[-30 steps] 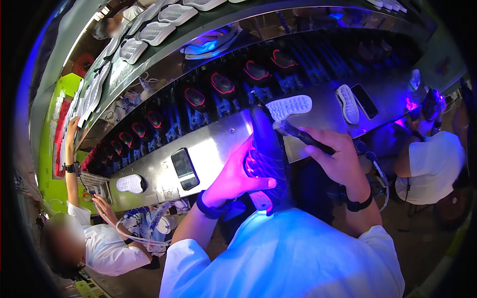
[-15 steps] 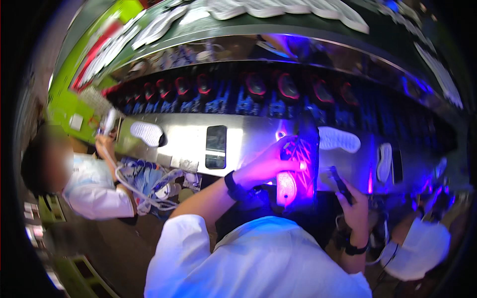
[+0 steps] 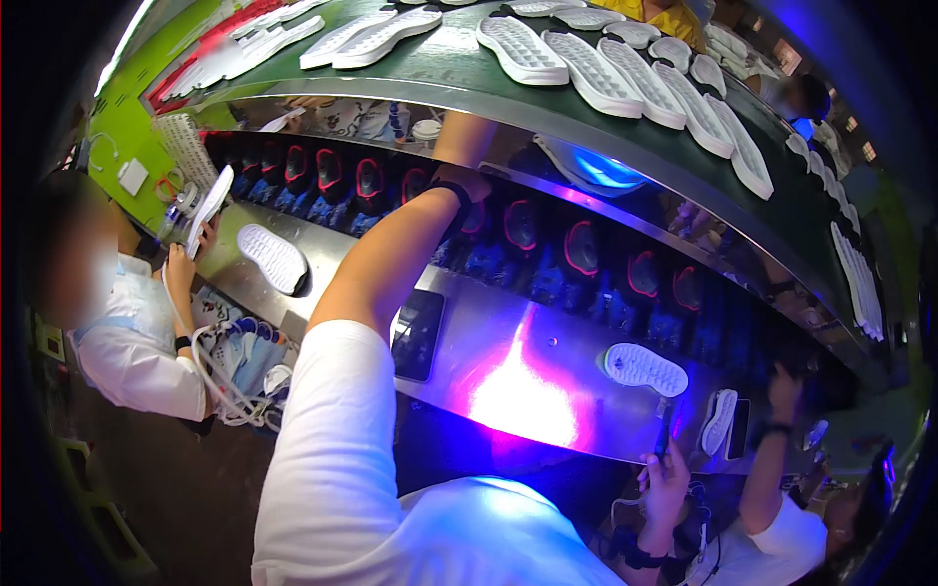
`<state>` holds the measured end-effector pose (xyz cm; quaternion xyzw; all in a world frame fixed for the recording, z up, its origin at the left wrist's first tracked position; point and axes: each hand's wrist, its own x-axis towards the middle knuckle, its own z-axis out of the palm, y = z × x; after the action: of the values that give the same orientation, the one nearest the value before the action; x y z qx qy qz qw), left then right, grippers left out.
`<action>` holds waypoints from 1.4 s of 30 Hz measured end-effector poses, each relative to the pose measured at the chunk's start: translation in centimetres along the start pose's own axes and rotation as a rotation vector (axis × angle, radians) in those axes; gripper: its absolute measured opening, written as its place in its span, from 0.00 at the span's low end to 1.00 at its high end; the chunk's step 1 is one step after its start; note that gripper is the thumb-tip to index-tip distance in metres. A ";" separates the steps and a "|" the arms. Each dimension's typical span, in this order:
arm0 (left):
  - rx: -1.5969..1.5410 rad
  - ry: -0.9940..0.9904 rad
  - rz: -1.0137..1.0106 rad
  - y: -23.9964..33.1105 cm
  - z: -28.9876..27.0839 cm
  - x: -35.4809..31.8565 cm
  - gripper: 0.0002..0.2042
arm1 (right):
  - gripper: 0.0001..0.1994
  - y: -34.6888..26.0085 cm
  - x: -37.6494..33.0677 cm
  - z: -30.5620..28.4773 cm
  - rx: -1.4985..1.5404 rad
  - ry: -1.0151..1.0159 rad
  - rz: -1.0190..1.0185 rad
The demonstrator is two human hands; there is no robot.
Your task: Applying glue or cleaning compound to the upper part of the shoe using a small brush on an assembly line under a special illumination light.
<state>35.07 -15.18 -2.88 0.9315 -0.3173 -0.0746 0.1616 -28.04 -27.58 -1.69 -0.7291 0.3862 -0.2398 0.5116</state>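
Note:
My left hand [image 3: 474, 184] reaches forward over the row of dark shoe uppers with red-edged openings [image 3: 523, 227]. Its fingers are mostly hidden, and I cannot tell whether they grip one. At the bench's near edge, my right hand [image 3: 667, 483] is closed round a slim, dark brush-like tool [image 3: 665, 430] pointing away from me. Just beyond the tool's tip lies a white sole [image 3: 646, 369] on the metal bench [image 3: 479, 337]. A dark phone-like slab [image 3: 418, 335] rests under my left forearm. Bright pink-violet light falls on the bench between my arms.
Several white soles [image 3: 596, 76] lie on the green belt [image 3: 440, 73] above. Another sole [image 3: 272, 258] is at the bench's left. A co-worker [image 3: 137, 332] on the left holds a sole; a second [image 3: 782, 518] reaches in from the right. White tubing [image 3: 200, 361] hangs at left.
My left hand has moved from the lit shoe before me, forward to the row of uppers. That shoe is gone from in front of me. My right hand still holds the tool.

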 end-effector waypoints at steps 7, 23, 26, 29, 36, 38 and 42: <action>0.051 0.149 -0.101 0.4 4.9 3.0 0.25 | 0.23 1.0 0.3 -1.3 -0.010 0.056 0.051; 0.194 0.069 0.408 15.0 7.5 2.2 0.18 | 0.16 1.8 -2.2 -3.6 -0.030 0.106 0.010; -1.249 -0.059 -0.021 20.1 5.5 -9.6 0.12 | 0.17 4.2 -2.6 -5.1 0.060 0.186 0.047; -1.746 -0.313 0.162 16.2 6.6 -16.4 0.15 | 0.18 3.8 -0.9 -3.8 0.177 0.143 -0.001; -1.012 0.075 0.420 18.3 7.3 -29.7 0.33 | 0.20 4.8 1.9 0.8 0.212 -0.044 -0.069; -1.013 0.194 0.499 17.8 8.5 -33.5 0.41 | 0.20 4.9 2.1 2.1 0.189 -0.085 -0.124; -0.518 0.362 0.774 16.7 9.5 -39.3 0.48 | 0.19 6.1 2.2 4.3 0.158 -0.212 -0.102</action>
<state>-7.61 -5.91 -4.51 0.6727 -0.5774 0.0773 0.4561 -25.46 -28.06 -8.98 -0.7266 0.2723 -0.2169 0.5924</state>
